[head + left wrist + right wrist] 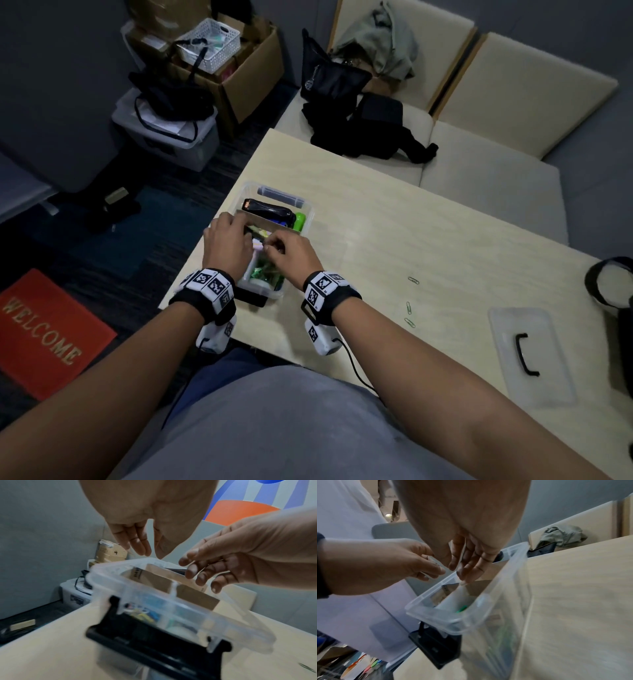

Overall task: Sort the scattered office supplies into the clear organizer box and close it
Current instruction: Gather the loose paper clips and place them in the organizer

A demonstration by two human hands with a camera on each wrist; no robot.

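Left grip, right grip relaxed

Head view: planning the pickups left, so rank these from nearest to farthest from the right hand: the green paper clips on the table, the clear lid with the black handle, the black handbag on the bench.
1. Green paper clips, on the table right of the right hand.
2. Black handbag, on the bench beyond the table.
3. Clear lid with black handle, at the table's near right edge.

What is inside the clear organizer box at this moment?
The clear organizer box holds a black stapler, a green marker, cardboard dividers and green items. Both hands cover the middle.
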